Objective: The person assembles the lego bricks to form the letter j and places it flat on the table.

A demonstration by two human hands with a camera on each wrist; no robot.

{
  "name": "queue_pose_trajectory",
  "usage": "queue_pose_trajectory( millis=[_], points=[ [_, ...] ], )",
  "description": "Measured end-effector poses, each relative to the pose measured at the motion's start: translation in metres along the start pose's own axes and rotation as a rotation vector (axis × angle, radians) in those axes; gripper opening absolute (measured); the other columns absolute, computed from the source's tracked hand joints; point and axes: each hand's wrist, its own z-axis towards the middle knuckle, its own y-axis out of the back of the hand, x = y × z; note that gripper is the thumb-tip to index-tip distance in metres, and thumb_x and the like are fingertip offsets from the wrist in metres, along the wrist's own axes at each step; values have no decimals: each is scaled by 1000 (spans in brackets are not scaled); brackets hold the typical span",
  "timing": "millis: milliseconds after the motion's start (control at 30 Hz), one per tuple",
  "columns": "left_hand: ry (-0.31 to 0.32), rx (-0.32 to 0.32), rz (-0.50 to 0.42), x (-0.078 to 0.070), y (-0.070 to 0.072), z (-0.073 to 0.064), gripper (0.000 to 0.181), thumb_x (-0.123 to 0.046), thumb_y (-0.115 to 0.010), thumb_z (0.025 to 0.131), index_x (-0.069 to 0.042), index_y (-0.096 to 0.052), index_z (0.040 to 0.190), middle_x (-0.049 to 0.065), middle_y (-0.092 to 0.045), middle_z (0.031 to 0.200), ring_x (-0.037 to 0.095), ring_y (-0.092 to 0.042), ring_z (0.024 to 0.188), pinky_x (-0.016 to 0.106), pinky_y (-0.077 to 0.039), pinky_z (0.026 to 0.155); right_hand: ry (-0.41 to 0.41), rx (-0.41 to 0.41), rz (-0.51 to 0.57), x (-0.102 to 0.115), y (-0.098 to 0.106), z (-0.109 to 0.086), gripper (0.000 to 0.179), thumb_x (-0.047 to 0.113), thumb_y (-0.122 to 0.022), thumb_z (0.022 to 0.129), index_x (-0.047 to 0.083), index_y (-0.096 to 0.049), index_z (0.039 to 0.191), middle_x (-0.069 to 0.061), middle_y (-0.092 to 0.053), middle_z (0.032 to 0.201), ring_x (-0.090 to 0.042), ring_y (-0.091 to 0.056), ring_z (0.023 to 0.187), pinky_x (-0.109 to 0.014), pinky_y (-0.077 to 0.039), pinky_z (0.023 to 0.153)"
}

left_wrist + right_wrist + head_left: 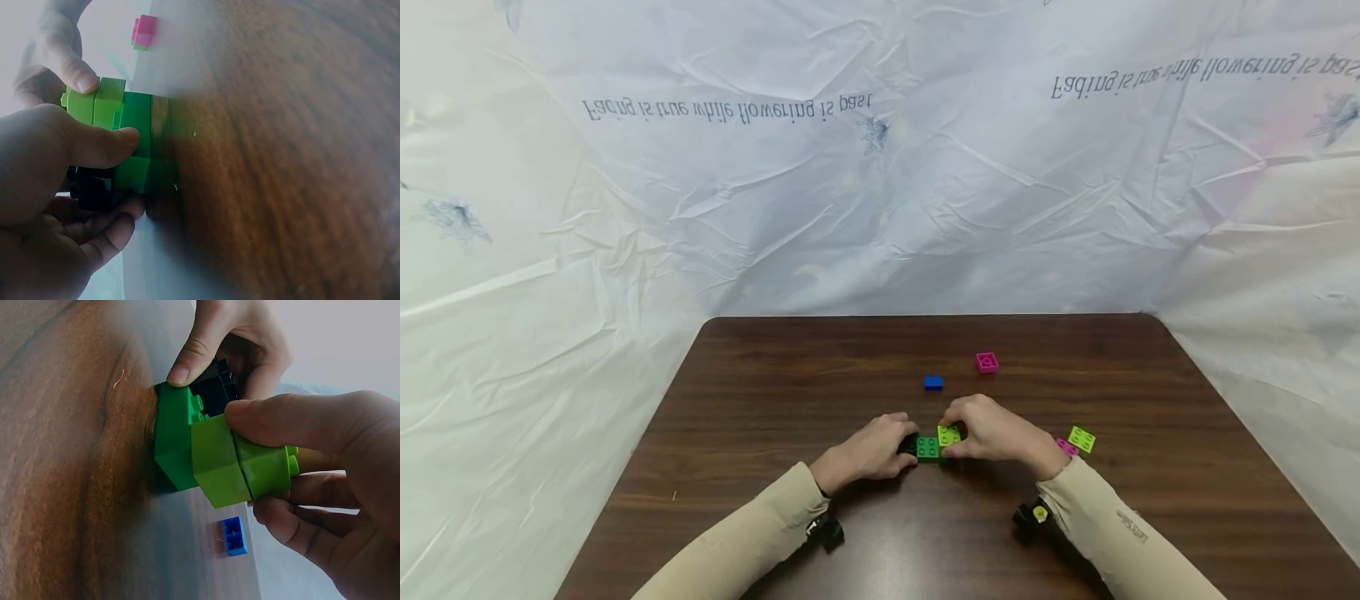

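Observation:
My left hand grips the left end of a low brick assembly. Its thumb presses the side of a dark green building brick, and a black brick on top sits between the fingers. My right hand pinches two stacked lime green bricks between thumb and fingers. They are over the right end of the green brick, against its studs; whether they are pressed fully down I cannot tell. Several green studs show between the hands in the head view.
Beyond the hands, a blue brick and an upturned pink brick lie on the brown table. By the right wrist are a lime brick and a partly hidden pink brick. A white printed sheet hangs behind the table.

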Motion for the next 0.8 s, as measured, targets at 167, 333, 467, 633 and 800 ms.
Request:
queue_pose_trajectory(
  millis=[167, 333, 467, 633, 800],
  points=[
    [3, -9, 7, 0, 0, 0, 36, -28, -71, 90, -8, -64, 119, 2, -59, 101, 7, -54, 80, 19, -46, 69, 7, -2, 6, 0, -1, 1, 31, 33, -79, 81, 9, -72, 100, 0, -67, 94, -8, -60, 80, -24, -50, 66],
    [-5, -17, 7, 0, 1, 1, 36, -28, -72, 89, -8, -65, 118, 1, -59, 100, 7, -54, 79, 19, -46, 69, -6, -5, 8, 0, -2, 0, 31, 33, -79, 81, 9, -72, 100, 1, -66, 94, -7, -58, 79, -22, -49, 66],
    [-10, -20, 6, -1, 0, 1, 35, -28, -72, 89, -8, -65, 117, 1, -59, 99, 6, -53, 79, 19, -45, 68, -10, -3, 8, 1, -2, -1, 30, 32, -79, 82, 10, -71, 100, 3, -64, 92, -5, -54, 75, -21, -46, 64],
    [-7, -13, 3, 0, 0, 0, 35, -29, -72, 88, -8, -65, 116, 1, -59, 99, 7, -54, 80, 20, -46, 69, -12, 11, 19, 2, -1, -1, 29, 32, -78, 83, 11, -69, 100, 5, -61, 90, -3, -50, 73, -21, -45, 63],
    [-8, -15, 9, 0, 0, 0, 34, -29, -72, 88, -9, -65, 115, -1, -59, 98, 5, -53, 80, 19, -46, 70, -19, 6, 9, 1, -2, -2, 31, 34, -78, 83, 12, -70, 103, 5, -63, 93, -4, -53, 77, -23, -47, 67]
  ],
)
